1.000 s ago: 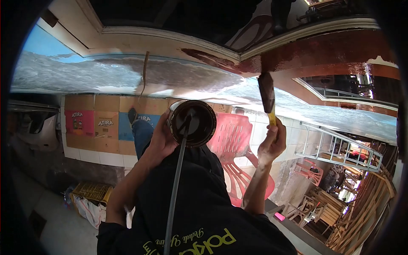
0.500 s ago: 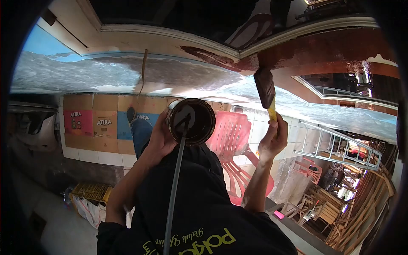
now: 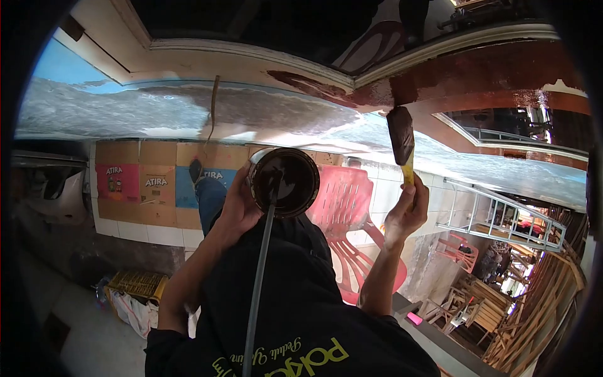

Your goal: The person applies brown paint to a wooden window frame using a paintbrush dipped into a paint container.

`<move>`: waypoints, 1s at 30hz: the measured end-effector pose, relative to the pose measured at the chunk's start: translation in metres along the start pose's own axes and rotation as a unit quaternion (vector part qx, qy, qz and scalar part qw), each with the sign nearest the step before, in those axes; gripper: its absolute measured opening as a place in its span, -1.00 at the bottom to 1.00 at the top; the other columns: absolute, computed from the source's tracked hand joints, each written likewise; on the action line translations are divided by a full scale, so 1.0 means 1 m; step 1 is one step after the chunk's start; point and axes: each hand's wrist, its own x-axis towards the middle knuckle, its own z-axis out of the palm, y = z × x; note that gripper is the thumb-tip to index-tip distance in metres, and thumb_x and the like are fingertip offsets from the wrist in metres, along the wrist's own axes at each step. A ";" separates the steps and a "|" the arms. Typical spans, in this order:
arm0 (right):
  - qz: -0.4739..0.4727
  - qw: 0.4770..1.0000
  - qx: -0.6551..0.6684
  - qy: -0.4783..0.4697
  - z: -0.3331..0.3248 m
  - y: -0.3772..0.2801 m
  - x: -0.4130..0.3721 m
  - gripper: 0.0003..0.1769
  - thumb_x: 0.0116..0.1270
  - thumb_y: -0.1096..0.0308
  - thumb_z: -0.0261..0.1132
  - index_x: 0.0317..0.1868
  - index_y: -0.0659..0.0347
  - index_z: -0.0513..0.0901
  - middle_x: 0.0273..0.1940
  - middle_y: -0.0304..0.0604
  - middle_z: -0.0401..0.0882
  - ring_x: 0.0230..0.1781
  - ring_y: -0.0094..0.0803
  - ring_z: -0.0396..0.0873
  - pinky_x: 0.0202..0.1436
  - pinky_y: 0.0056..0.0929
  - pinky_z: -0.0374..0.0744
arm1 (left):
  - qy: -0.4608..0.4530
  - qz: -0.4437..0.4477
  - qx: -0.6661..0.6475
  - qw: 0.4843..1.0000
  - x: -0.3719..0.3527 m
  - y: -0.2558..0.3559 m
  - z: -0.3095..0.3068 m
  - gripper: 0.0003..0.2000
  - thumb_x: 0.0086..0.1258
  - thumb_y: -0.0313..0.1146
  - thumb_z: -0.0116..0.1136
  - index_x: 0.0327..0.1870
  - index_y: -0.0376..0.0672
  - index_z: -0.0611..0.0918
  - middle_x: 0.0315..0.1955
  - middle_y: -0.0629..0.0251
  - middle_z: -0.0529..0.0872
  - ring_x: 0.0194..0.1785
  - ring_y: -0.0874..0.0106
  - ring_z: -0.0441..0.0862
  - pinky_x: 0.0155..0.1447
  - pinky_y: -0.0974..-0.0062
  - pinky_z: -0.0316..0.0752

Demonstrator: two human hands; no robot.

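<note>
My left hand (image 3: pixel 237 204) grips the side of an open round can (image 3: pixel 284 183) with dark brown liquid in it. A thin grey rod (image 3: pixel 259 283) runs from the can's mouth down across my black shirt. In my right hand (image 3: pixel 407 212) is the yellow handle of a paintbrush (image 3: pixel 401 135), its wide head coated dark brown. The brush tip is at the lower edge of a window frame (image 3: pixel 465 74), partly coated in glossy red-brown; whether it touches is hard to tell. The frame's left part (image 3: pixel 232 63) is pale.
Below the frame is a grey and blue wall (image 3: pixel 151 107). A red plastic chair (image 3: pixel 342 195) stands close in front of me. Cardboard sheets (image 3: pixel 125 210) lie at the left. A metal ladder (image 3: pixel 502 217) and wood strips (image 3: pixel 540 301) are at the right.
My right hand and the brush have shifted slightly right and down, and the brush head is more upright. The can has moved slightly right and down.
</note>
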 end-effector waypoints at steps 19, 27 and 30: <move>-0.051 0.998 0.011 -0.034 0.019 0.000 -0.004 -0.75 0.35 0.46 0.11 -0.07 0.44 0.58 -0.36 -0.09 0.51 -0.44 -0.46 0.45 -0.43 -0.53 0.37 | -0.003 -0.007 0.014 1.000 -0.002 -0.001 0.002 -0.55 0.46 -0.02 -0.16 0.19 -0.15 0.42 0.03 0.22 0.58 0.09 0.36 0.56 0.10 0.31 0.57; -0.087 0.995 0.020 -0.044 0.022 0.000 -0.007 -0.75 0.39 0.44 0.10 -0.05 0.44 0.58 -0.34 -0.11 0.52 -0.44 -0.51 0.45 -0.43 -0.58 0.37 | -0.004 -0.013 0.002 1.000 -0.003 0.000 -0.002 -0.54 0.45 0.00 -0.13 0.18 -0.14 0.43 0.02 0.23 0.59 0.09 0.36 0.55 0.12 0.31 0.53; -0.029 0.998 0.013 -0.055 0.022 -0.002 -0.008 -0.75 0.37 0.44 0.13 -0.05 0.41 0.59 -0.32 -0.08 0.54 -0.40 -0.50 0.48 -0.40 -0.60 0.41 | -0.035 -0.008 0.006 0.999 -0.004 0.001 -0.001 -0.57 0.48 -0.03 -0.21 0.15 -0.13 0.48 0.07 0.23 0.56 0.13 0.34 0.52 0.20 0.23 0.46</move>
